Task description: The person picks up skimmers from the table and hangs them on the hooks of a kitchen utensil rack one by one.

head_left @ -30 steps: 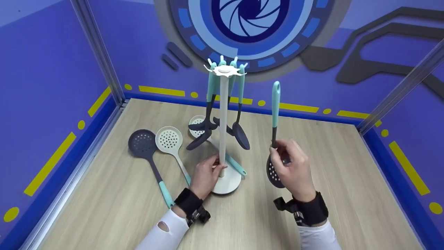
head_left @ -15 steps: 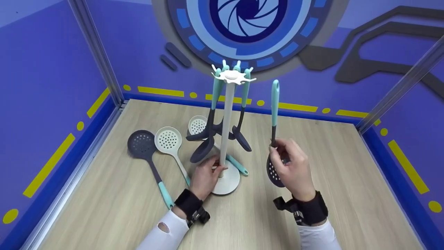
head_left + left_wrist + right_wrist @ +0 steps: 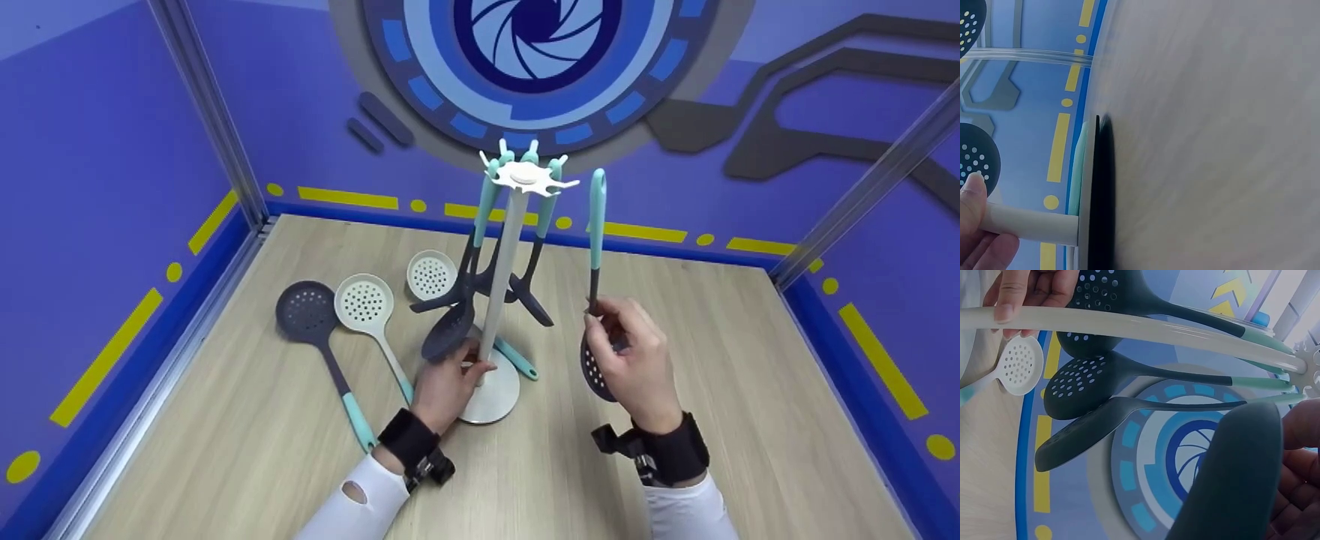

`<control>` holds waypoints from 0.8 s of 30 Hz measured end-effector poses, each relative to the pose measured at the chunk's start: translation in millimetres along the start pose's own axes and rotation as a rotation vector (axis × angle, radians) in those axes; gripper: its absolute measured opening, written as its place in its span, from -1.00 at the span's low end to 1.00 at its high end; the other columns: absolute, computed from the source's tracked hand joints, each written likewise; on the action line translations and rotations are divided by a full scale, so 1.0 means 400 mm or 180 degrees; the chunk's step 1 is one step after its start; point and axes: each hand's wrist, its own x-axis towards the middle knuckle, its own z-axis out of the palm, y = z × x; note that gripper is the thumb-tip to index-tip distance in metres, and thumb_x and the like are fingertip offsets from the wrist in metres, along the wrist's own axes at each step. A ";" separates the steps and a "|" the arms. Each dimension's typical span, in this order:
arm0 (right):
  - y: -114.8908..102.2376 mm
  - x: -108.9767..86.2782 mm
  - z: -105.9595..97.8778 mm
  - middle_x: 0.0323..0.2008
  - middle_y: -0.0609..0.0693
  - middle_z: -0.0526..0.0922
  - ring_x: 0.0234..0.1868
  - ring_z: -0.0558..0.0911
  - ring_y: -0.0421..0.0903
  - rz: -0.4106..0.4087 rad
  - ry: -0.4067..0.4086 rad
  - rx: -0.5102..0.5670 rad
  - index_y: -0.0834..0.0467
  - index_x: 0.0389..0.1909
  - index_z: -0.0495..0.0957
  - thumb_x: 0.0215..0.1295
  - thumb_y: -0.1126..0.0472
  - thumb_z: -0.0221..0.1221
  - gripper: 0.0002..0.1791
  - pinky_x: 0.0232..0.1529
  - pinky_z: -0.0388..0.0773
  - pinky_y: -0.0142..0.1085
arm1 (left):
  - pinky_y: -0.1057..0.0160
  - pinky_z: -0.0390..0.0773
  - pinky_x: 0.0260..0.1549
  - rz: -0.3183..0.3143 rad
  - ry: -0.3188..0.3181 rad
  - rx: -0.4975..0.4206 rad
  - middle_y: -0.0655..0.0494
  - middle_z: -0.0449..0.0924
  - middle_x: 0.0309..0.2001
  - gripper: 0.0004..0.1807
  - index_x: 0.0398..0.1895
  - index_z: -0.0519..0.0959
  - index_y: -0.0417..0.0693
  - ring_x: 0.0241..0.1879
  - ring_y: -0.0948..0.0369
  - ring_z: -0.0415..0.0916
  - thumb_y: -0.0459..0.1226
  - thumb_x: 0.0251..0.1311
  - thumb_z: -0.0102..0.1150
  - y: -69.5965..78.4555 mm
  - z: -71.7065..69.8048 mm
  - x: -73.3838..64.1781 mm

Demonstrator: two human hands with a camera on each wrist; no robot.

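Observation:
My left hand (image 3: 442,386) pinches the white pole (image 3: 504,277) of a utensil stand just above its round base (image 3: 495,405). The stand leans to the right, and the left wrist view shows a dark gap under the base edge (image 3: 1085,225). Several dark skimmers (image 3: 450,330) with turquoise handles hang from the hooked top (image 3: 523,176), at its far and left sides. Right of the stand, my right hand (image 3: 634,360) pinches another dark skimmer (image 3: 597,217) by its neck, handle upward. Its head, partly behind the fingers, looms close in the right wrist view (image 3: 1235,472).
On the wooden table (image 3: 225,450) lie a dark skimmer (image 3: 305,310) and a pale one (image 3: 364,301) at left. Another pale skimmer (image 3: 430,274) lies behind the stand, its turquoise handle (image 3: 517,358) showing past the base. Blue walls (image 3: 90,187) enclose the table.
The stand's top has tipped to the right and slightly toward me, and the hanging skimmers have swung with it. Both hands have stayed nearly in place, each keeping its hold.

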 end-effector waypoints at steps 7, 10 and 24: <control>0.003 -0.001 0.007 -0.28 -0.09 0.63 -0.39 0.54 -0.25 -0.0020 0.0003 -0.0008 0.12 0.00 0.68 0.38 0.44 0.25 -0.74 -0.38 0.49 -0.55 | 0.18 0.74 -0.21 0.0075 -0.0004 -0.0031 0.10 0.75 -0.14 -0.73 -0.06 0.65 -0.03 -0.11 0.18 0.76 -0.17 0.26 0.45 -0.005 0.002 0.002; 0.003 -0.002 0.010 -0.28 -0.10 0.63 -0.39 0.54 -0.25 -0.0016 -0.0001 0.0009 0.11 0.00 0.68 0.38 0.44 0.26 -0.74 -0.38 0.49 -0.55 | 0.21 0.75 -0.17 0.0053 -0.0063 -0.0093 0.10 0.74 -0.11 -0.72 -0.02 0.64 -0.04 -0.09 0.17 0.76 -0.16 0.29 0.42 -0.008 0.001 0.001; -0.006 -0.006 0.015 -0.31 -0.13 0.60 -0.39 0.53 -0.27 -0.0070 -0.0017 -0.0011 0.17 -0.05 0.69 0.35 0.44 0.27 -0.78 -0.42 0.51 -0.45 | 0.23 0.76 -0.14 -0.0033 -0.0133 -0.0113 0.05 0.74 -0.05 -0.71 0.05 0.63 -0.07 -0.05 0.15 0.77 -0.22 0.32 0.41 -0.004 -0.002 -0.001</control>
